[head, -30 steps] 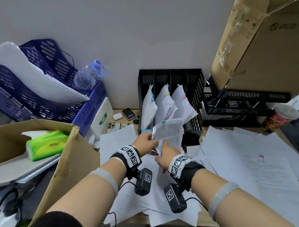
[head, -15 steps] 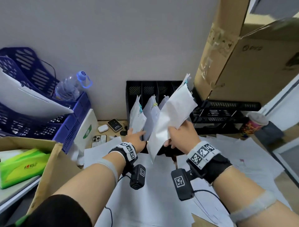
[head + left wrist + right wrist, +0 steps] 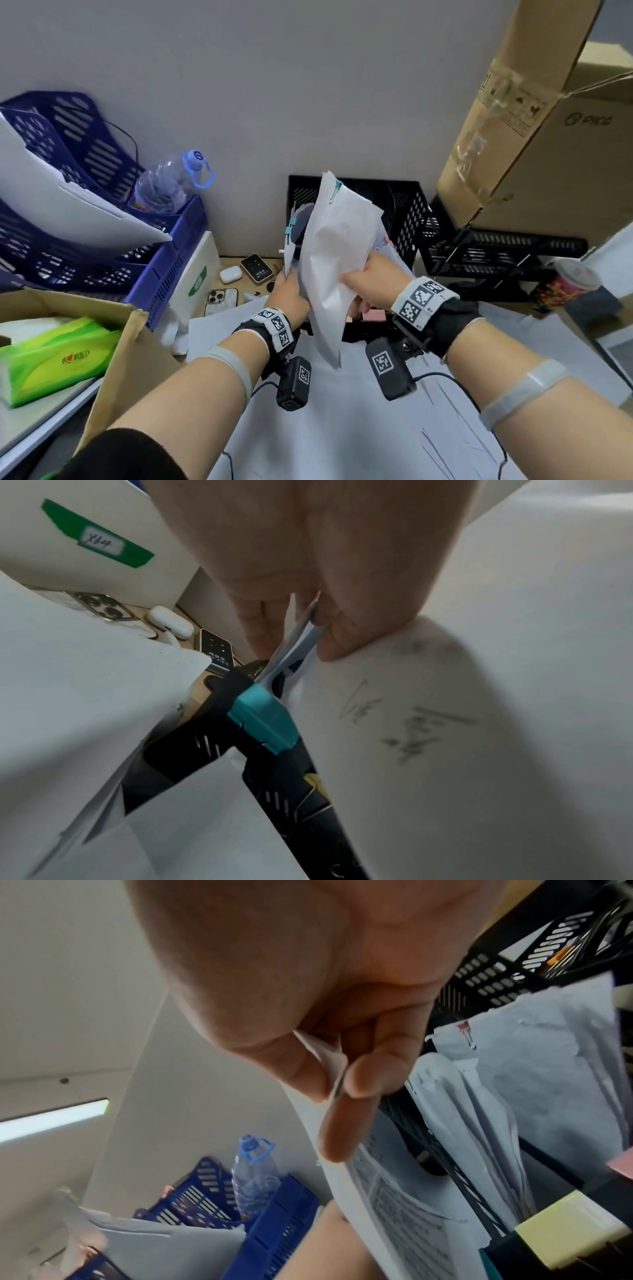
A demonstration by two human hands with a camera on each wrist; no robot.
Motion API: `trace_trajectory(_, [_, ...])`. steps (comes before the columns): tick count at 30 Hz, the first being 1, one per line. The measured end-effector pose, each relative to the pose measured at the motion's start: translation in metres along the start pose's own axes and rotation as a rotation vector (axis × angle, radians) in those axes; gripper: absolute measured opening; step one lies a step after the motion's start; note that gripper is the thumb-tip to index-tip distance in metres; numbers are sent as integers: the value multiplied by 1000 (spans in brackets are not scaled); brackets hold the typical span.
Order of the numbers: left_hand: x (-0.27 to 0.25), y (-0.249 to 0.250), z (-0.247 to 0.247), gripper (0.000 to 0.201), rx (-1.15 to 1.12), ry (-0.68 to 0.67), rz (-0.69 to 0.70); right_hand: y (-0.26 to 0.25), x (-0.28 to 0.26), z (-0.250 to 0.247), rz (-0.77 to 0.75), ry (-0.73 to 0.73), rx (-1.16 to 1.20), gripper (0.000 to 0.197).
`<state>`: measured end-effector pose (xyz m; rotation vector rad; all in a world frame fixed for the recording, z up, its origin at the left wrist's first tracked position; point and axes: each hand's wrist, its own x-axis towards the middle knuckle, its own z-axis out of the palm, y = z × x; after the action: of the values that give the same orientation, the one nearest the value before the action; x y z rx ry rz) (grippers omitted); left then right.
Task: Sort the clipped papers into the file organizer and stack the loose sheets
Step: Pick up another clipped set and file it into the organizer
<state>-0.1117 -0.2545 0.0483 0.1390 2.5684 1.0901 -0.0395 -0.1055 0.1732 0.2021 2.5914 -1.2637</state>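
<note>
My right hand [image 3: 359,277] grips a white clipped bundle [image 3: 335,246] by its middle. It stands upright in front of the black file organizer [image 3: 407,212], with a teal paper clip [image 3: 335,192] at its top corner. In the right wrist view, thumb and fingers [image 3: 363,1080] pinch the sheets. My left hand [image 3: 289,284] holds the filed papers [image 3: 291,246] in the organizer's left slot. In the left wrist view it pinches their edge [image 3: 301,637], just above a teal binder clip [image 3: 265,723]. Other filed bundles, one with a pink clip [image 3: 466,1031], stand behind. Loose sheets [image 3: 342,428] cover the table below.
Blue stacked trays [image 3: 85,240] and a water bottle [image 3: 164,188] stand at the left. A cardboard box [image 3: 113,359] holds a green tissue pack [image 3: 51,359]. A phone [image 3: 222,301], an earbud case [image 3: 231,275] and a small device [image 3: 256,269] lie by the organizer. A large carton [image 3: 513,137] tops a black rack [image 3: 496,253].
The right hand lifted the clipped bundle off the table, up and right, then brought it left before the organizer. The left hand let go of it and took hold of the filed papers.
</note>
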Motion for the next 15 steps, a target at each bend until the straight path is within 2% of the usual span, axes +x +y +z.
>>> trace_trajectory(2, [4, -3, -4, 62, -8, -11, 15, -2, 20, 4, 0, 11, -76, 26])
trace_trajectory(6, [-9, -6, -11, 69, -7, -1, 75, -6, 57, 16, 15, 90, -65, 32])
trace_trajectory(8, [-11, -8, -10, 74, -13, 5, 77, -4, 68, 26, 56, 121, -36, 30])
trace_trajectory(11, [-12, -10, -12, 77, -19, 16, 123, -2, 79, 39, 131, 77, 66, 22])
trace_trajectory(13, [-16, -11, -13, 77, -4, -1, 130, -4, 87, 42, 123, 145, 39, 17])
trace_trajectory(15, [-17, -11, -15, 76, -7, -8, 136, -6, 94, 45, 108, 197, 59, 23])
